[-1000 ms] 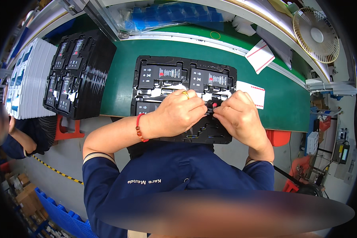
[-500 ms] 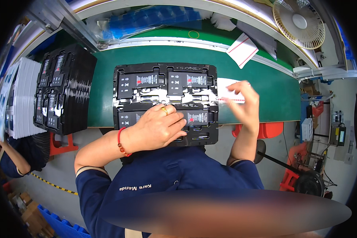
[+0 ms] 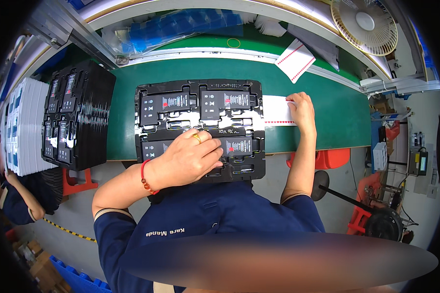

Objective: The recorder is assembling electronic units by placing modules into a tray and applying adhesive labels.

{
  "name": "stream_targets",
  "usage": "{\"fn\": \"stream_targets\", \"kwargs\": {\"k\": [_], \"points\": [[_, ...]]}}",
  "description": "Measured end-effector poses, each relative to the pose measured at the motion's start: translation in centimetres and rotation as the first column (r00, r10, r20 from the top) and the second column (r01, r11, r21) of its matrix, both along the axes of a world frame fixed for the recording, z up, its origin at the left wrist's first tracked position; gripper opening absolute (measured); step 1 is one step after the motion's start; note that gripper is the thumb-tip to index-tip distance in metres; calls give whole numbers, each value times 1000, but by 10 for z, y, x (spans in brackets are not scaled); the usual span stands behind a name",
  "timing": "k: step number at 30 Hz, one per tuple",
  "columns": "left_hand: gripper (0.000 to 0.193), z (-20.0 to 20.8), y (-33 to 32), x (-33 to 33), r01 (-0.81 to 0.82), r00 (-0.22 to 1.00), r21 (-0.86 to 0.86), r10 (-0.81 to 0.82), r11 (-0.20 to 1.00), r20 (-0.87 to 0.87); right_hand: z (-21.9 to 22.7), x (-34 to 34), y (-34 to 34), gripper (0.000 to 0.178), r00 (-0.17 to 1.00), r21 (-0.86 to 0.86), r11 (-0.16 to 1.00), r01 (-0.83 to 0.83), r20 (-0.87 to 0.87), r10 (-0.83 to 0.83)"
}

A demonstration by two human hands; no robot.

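Note:
In front of me lies a black plastic tray (image 3: 171, 131) with flat black phone batteries in its pockets. An upper-left battery (image 3: 156, 108) and an upper-right battery (image 3: 220, 103) show in full. My left hand (image 3: 188, 158) rests on the tray's lower half, fingers bent and apart, partly covering the lower-left battery (image 3: 154, 147) and touching near the lower-right battery (image 3: 239, 146). Right of the tray lies a white label sheet (image 3: 277, 107) with a row of red marks. My right hand (image 3: 304, 115) pinches at its right edge; the fingertips' exact contact is partly hidden.
Stacked black trays (image 3: 78, 115) stand on the left of the green table (image 3: 337, 117), beside a white stack (image 3: 27, 127). Another red-marked sheet (image 3: 295, 60) lies at the back right. A fan (image 3: 365, 22) stands behind it. A co-worker's arm (image 3: 24, 195) shows far left.
My right hand has come down to the label sheet's right edge, and its fingers have closed there. My left hand stays on the tray. The view has shifted slightly.

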State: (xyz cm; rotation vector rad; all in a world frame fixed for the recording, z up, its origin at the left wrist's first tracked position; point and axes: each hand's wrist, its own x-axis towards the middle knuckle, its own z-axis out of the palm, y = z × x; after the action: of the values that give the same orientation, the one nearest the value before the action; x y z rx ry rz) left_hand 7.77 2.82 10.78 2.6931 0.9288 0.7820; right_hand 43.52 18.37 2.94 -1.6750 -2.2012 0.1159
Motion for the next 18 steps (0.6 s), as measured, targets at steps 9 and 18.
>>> {"fn": "stream_targets", "kwargs": {"k": [9, 18], "points": [[25, 25, 0, -24, -82, 988, -40, 86, 996, 130, -11, 9, 3, 4, 966, -68, 987, -143, -226, 125], [43, 29, -39, -111, -292, 956, -284, 280, 913, -81, 34, 23, -10, 7, 644, -385, 871, -307, -757, -108]]}}
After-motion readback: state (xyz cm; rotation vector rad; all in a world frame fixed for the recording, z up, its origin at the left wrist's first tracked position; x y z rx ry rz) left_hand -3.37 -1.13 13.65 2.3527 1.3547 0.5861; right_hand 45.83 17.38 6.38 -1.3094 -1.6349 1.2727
